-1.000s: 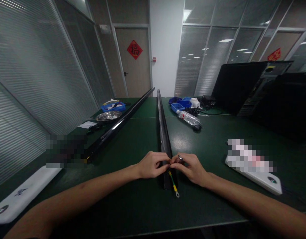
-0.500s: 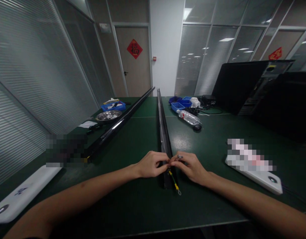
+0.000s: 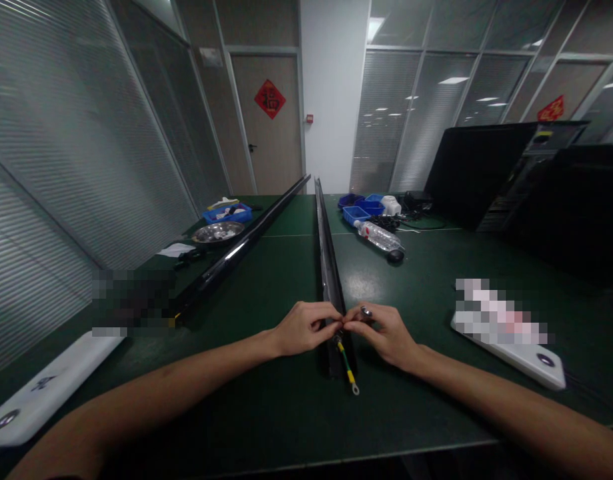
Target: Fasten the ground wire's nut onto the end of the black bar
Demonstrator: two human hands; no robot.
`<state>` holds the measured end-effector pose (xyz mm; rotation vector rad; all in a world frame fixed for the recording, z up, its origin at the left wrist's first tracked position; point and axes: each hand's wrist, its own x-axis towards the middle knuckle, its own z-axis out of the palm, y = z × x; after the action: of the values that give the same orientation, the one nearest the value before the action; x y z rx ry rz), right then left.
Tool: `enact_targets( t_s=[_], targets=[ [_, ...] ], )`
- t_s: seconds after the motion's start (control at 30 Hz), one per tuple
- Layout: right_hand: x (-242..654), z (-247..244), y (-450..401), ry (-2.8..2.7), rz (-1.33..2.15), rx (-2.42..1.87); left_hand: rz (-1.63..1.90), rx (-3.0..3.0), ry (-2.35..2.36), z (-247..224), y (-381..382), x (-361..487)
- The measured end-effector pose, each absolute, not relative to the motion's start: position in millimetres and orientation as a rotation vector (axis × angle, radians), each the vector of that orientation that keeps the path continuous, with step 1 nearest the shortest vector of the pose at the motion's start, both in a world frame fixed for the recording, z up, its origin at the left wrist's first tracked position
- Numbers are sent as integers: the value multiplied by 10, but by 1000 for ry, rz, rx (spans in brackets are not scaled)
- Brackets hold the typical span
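Over the near end of a long dark metal channel (image 3: 328, 260), my left hand (image 3: 304, 327) and my right hand (image 3: 386, 337) meet with thumbs and forefingers pinched together. What lies between the fingertips is too small and covered to make out. A short green-and-yellow wire (image 3: 345, 360) comes out just below the fingertips and ends in a metal ring terminal (image 3: 355, 389), lying over the channel's end. Its upper end is hidden near the fingers. A shiny metal ring (image 3: 366, 313) shows on a finger of my right hand.
A second dark channel (image 3: 246, 239) slants along the left, beside a steel bowl (image 3: 218, 233) and a blue tray (image 3: 229, 214). At right are a plastic bottle (image 3: 379, 236), blue bins (image 3: 356, 213), a white device (image 3: 506, 350) and black computer cases (image 3: 479, 170). Another white device (image 3: 56, 387) lies left.
The fingertips have shifted slightly up and right, still pinched together. The wire's ring terminal has swung a little left and turned to show its hole more fully.
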<state>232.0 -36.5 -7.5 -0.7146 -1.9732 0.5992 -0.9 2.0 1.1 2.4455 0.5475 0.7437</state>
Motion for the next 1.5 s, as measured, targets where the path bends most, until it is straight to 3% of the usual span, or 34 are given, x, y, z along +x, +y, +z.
enact_targets(
  t_s=[0.27,0.43,0.6,1.03,1.5],
  targets=[
    [2337,-99,-368,-1982,626,-710,1117,2036,860,-72,81,6],
    [2339,-93,-368,-1993,643,-724,1106,1883,865,-50,106,16],
    [2337,-91,-367,-2005,649,-737,1121,2125,751,5,98,5],
    [2333,-111,-353,-2003,679,-727,609,2452,671,20,117,9],
    [2329,-68,-377,-2013,694,-767,577,2416,596,73,82,23]
  ],
)
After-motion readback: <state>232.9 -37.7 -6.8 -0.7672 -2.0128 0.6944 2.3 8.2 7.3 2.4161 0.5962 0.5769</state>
